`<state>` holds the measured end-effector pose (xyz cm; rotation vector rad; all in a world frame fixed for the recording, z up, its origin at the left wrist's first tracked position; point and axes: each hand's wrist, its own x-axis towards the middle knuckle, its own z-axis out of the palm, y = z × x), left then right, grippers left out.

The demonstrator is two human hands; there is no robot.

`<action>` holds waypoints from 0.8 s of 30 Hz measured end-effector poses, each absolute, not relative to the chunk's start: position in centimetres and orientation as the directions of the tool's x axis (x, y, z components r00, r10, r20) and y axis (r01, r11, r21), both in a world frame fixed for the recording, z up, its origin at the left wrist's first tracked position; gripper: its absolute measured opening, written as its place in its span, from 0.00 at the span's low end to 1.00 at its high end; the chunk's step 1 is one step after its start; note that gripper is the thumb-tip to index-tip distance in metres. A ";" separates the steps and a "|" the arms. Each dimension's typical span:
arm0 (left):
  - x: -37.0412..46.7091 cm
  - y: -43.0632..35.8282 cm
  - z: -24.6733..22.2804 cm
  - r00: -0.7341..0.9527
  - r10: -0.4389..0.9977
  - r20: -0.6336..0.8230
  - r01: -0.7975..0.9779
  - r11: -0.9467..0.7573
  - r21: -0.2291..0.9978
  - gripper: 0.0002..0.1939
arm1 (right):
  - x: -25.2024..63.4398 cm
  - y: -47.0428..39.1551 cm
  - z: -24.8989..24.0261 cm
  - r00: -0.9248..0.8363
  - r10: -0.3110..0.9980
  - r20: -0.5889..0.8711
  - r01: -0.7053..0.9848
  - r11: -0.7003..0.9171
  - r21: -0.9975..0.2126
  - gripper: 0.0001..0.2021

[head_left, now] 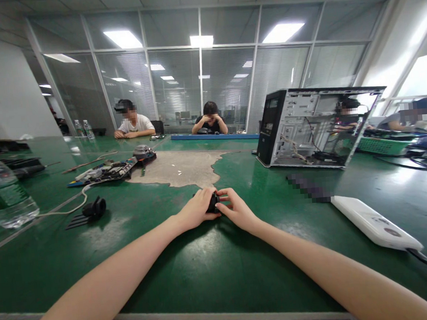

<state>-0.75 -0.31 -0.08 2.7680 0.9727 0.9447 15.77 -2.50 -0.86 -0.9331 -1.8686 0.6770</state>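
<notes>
"Head view: what lies closest?"

"The front edge of a green table (193,275). Beyond it, toward the right, is a white device (375,222) with a cable."

"And the hands?"

"Midway along that edge, set back from it. The left hand (199,209) is closed over a small black part (213,204); the right hand (240,211) has thumb and fingers clamped on its right side."

"Further back?"

"Leftward, a black clip (94,207) and a bottle (7,198); then a circuit board (107,171). Rightward, an open PC case (270,131)."

"Furthest?"

"Two people (137,124) at the far edge, before a glass wall (225,73)."
</notes>
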 end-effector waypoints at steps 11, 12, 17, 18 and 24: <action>-0.8 -0.4 0.1 0.619 0.579 0.531 0.538 -0.805 0.250 0.29 | 15.8 -2.9 -0.5 -0.319 0.824 0.468 0.288 0.555 -0.781 0.09; -0.8 -0.4 0.1 0.620 0.579 0.530 0.537 -0.805 0.252 0.30 | 15.8 -2.9 -0.4 -0.311 0.817 0.485 0.301 0.569 -0.766 0.09; -0.8 -0.4 0.0 0.616 0.585 0.528 0.531 -0.803 0.270 0.30 | 15.8 -2.8 -0.5 -0.302 0.820 0.487 0.295 0.566 -0.770 0.08; -0.8 -0.4 0.0 0.615 0.586 0.528 0.531 -0.802 0.272 0.30 | 15.8 -2.7 -0.6 -0.299 0.829 0.473 0.289 0.551 -0.783 0.09; -0.8 -0.4 0.1 0.619 0.581 0.528 0.533 -0.805 0.262 0.29 | 15.8 -2.3 -0.9 -0.310 0.863 0.399 0.257 0.480 -0.839 0.13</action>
